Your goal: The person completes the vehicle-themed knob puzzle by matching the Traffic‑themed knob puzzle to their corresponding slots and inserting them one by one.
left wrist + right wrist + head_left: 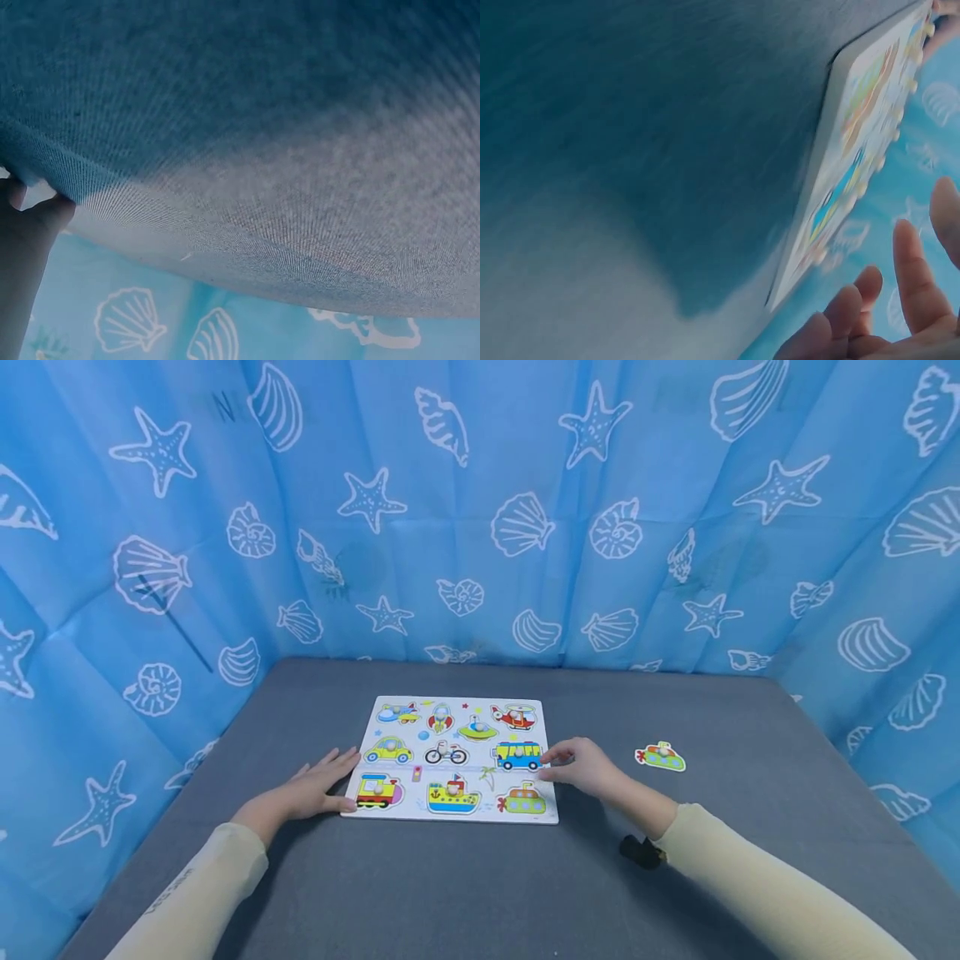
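A white wooden puzzle board (414, 802) with knobbed vehicle pieces lies flat on the grey table. My left hand (318, 787) rests at its left side, fingertips and thumb spread at the edge beside the yellow car (388, 750) and the train (377, 792). My right hand (581, 767) is at the right edge, fingertips close by the blue bus (517, 757). In the right wrist view those fingers (919, 292) are parted with nothing between them. A loose green submarine piece (662, 757) lies right of the board; a submarine picture (522, 798) shows at the board's lower right corner.
The grey tabletop (420, 893) extends on all sides of the board. A blue curtain (465, 568) with white shells and starfish hangs behind and at both sides. A small black object (642, 852) sits at the right wrist.
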The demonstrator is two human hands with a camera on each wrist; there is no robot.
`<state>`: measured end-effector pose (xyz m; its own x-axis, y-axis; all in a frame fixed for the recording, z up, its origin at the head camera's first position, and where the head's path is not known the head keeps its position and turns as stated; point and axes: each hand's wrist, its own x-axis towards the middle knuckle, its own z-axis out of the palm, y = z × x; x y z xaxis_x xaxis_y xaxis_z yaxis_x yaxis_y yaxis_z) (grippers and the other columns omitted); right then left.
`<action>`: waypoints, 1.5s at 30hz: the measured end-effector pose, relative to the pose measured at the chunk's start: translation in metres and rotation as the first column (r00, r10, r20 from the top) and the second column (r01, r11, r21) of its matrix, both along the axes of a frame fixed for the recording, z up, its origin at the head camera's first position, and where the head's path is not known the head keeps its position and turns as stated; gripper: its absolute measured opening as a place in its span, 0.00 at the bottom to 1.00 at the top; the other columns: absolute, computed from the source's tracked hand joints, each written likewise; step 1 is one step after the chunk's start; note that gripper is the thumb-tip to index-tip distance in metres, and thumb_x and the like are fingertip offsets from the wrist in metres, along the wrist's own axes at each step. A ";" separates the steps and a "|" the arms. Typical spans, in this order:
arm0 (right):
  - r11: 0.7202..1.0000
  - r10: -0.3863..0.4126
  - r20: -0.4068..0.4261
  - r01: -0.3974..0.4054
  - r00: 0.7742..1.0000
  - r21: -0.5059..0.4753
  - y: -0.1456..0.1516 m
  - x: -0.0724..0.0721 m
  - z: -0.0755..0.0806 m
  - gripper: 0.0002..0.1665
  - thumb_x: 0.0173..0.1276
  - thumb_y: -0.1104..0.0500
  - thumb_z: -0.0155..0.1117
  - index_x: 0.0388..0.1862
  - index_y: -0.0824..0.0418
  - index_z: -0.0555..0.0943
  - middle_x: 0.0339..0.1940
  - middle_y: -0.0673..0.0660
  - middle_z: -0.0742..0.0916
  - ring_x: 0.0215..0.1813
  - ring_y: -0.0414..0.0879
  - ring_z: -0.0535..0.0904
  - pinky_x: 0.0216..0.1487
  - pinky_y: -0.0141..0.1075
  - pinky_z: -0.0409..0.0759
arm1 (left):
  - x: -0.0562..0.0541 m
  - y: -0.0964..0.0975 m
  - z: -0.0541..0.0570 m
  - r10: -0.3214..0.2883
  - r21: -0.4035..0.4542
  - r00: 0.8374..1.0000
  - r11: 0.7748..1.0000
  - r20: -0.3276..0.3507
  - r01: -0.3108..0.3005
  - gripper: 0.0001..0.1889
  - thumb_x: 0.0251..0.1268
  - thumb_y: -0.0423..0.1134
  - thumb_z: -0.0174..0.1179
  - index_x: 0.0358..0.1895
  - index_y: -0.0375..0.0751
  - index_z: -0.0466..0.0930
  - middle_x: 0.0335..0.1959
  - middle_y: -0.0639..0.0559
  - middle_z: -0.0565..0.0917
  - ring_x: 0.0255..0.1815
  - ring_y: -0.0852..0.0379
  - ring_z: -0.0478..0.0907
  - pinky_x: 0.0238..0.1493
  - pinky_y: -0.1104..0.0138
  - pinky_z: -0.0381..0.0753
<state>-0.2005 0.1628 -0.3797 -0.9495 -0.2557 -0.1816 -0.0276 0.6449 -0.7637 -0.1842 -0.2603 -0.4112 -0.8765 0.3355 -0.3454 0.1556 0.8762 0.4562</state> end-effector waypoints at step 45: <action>0.979 -0.181 0.083 0.171 0.980 0.110 0.176 -0.043 -0.018 0.20 0.69 0.61 0.64 0.50 0.77 0.78 0.50 0.73 0.80 0.48 0.58 0.76 0.41 0.40 0.74 | -0.002 0.001 0.000 -0.001 -0.011 1.000 1.000 0.014 0.001 0.53 0.60 0.63 0.61 0.78 0.39 0.44 0.78 0.36 0.46 0.77 0.34 0.35 0.68 0.35 0.35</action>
<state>-0.2437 0.3392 -0.3974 -0.9560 -0.0616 -0.2868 0.1606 0.7081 -0.6876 -0.1858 -0.2595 -0.4108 -0.8710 0.3328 -0.3614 0.1503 0.8808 0.4490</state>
